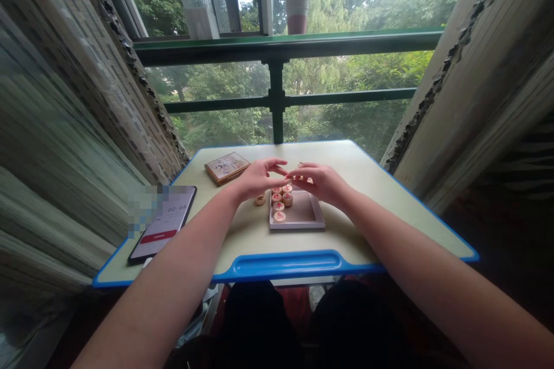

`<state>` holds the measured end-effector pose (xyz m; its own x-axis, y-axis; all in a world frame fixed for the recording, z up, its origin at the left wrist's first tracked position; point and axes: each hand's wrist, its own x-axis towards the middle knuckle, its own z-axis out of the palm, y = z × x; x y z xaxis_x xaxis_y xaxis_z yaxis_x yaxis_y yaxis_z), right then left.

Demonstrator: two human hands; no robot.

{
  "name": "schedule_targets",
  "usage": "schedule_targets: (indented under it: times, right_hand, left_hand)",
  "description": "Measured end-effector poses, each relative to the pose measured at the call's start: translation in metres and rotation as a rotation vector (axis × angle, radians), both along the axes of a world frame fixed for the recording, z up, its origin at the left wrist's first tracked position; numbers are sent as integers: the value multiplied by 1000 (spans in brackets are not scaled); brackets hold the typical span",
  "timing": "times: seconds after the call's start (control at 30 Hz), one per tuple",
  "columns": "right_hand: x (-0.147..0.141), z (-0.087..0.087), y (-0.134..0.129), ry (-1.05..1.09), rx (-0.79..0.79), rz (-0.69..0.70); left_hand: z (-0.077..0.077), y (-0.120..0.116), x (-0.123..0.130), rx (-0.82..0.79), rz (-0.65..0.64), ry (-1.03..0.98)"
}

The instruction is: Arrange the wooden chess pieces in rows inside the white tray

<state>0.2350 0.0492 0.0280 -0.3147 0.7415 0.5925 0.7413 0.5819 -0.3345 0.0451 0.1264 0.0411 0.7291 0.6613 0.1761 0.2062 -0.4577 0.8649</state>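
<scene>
My left hand and my right hand meet over the far part of a shallow white box. The left thumb and fingers are spread, with the thumb side near the right fingertips. The right fingers curve over the box's far edge; a small pale piece seems to be at the fingertips, too small to tell. Round wooden pieces with red characters fill the box's left side, some stacked. One piece with a dark character rests on the table left of the box, below my left hand.
A flat decorated box lies at the table's back left. A phone showing a timer is at the left edge. The pale table has a blue rim and front groove. Curtains flank a window and green railing.
</scene>
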Motion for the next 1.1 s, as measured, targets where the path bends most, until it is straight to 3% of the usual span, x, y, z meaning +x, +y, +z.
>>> schedule_targets:
  times: [0.13, 0.23, 0.33, 0.5, 0.7, 1.1]
  right_hand:
    - [2, 10, -7, 11, -48, -2]
    - [3, 21, -14, -4, -152, -16]
    - [0, 29, -22, -94, -302, 59]
    - [-7, 26, -26, -250, -453, 109]
    - [-8, 21, -24, -287, -442, 189]
    - [-12, 20, -23, -294, -430, 92]
  left_hand:
    - [4, -3, -1, -84, -33, -14]
    - [5, -1, -1, 35, 80, -62]
    - [1, 4, -2, 157, 211, -37]
    - [-7, 11, -1, 221, 210, 36]
    - [-8, 11, -1, 242, 215, 85]
    - [-11, 12, 0, 315, 254, 185]
